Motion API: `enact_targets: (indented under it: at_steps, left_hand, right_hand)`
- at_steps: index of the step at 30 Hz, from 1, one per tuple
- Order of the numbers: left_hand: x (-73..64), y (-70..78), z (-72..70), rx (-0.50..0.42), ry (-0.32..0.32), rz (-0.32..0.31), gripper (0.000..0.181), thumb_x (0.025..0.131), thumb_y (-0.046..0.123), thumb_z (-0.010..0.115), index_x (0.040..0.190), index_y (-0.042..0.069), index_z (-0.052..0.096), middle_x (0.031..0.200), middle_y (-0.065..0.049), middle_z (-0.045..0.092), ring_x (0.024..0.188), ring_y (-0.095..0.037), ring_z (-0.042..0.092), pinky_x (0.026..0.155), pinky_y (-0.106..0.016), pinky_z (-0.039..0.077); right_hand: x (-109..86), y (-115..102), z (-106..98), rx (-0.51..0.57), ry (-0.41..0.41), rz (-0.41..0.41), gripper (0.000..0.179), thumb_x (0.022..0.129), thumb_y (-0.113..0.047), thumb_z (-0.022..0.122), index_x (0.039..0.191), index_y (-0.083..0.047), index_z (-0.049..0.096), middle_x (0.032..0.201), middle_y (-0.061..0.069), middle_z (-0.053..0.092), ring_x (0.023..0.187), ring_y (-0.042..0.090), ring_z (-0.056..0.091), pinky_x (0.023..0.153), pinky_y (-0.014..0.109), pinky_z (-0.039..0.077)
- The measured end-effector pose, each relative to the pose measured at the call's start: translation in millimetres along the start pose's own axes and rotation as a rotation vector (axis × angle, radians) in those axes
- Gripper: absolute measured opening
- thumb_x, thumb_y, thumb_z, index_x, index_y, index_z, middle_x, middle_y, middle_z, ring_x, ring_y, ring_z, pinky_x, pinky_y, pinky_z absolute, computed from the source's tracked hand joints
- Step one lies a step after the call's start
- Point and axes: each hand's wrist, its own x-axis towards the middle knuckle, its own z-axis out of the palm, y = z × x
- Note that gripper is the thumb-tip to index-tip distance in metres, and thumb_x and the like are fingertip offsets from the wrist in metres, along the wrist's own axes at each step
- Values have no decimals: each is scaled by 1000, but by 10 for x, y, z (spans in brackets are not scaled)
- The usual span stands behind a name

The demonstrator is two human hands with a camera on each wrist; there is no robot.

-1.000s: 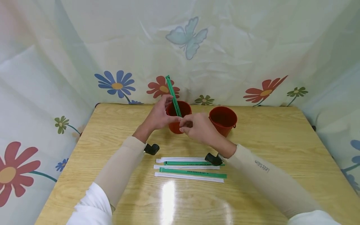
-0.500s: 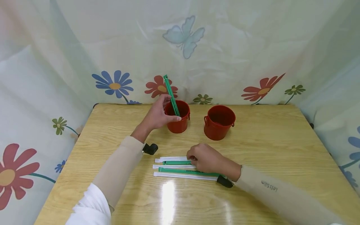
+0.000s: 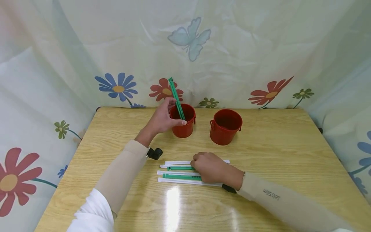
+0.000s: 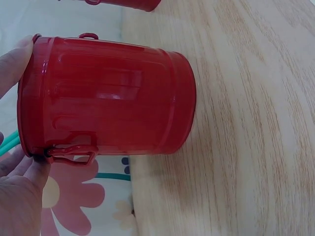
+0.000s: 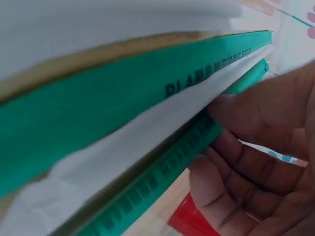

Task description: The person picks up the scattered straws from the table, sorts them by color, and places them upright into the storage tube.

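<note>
My left hand point(image 3: 163, 117) grips the rim of the left red bucket point(image 3: 183, 130), thumb at the near side and fingers at the back. In the left wrist view the bucket's wall and side handle show large beside the fingers. A green-wrapped straw point(image 3: 176, 93) leans out of this bucket towards the back left. Over the row of wrapped straws, my right hand point(image 3: 213, 167) pinches a green-wrapped straw point(image 5: 182, 155) between thumb and fingers. In the head view the hand covers that straw's right part. Nearer me lie another green-wrapped straw point(image 3: 179, 177) and white-wrapped straws point(image 3: 179, 181).
A second red bucket point(image 3: 221, 135) stands upright to the right of the first. Behind the wooden table point(image 3: 278, 154) hangs a flowered curtain point(image 3: 232, 48). White-wrapped straws also lie along the far side of the row, one point(image 3: 176, 162) furthest back.
My right hand has moved from the left bucket's rim down to the straws and pinched a green one. The two far white straws have spread apart. The left hand stays at the bucket.
</note>
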Motion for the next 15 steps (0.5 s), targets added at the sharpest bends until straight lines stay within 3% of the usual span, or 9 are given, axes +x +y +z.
enact_targets:
  at_steps: [4,7,15]
  left_hand:
    - [1,11,-5,-4,0,-4,84,84,24,89,149,11,39,155,-10,49,150,-33,45,113,-51,51]
    - [-4,21,-5,3,-1,-10,84,83,24,90,149,11,38,156,-11,49,151,-33,45,113,-51,52]
    - [-16,36,-14,0,-6,4,84,84,23,89,149,10,38,155,-12,49,150,-33,46,112,-51,53]
  right_hand:
    - [5,-26,-34,-103,-14,-38,6,89,-10,72,95,-10,75,82,1,67,74,17,61,59,29,54]
    - [-6,-32,-65,-112,-11,-40,5,89,-10,72,93,-11,75,80,1,67,72,17,62,57,29,52]
    - [-47,54,-161,61,71,11,15,87,-1,68,80,-14,71,73,-3,57,59,10,51,51,23,41]
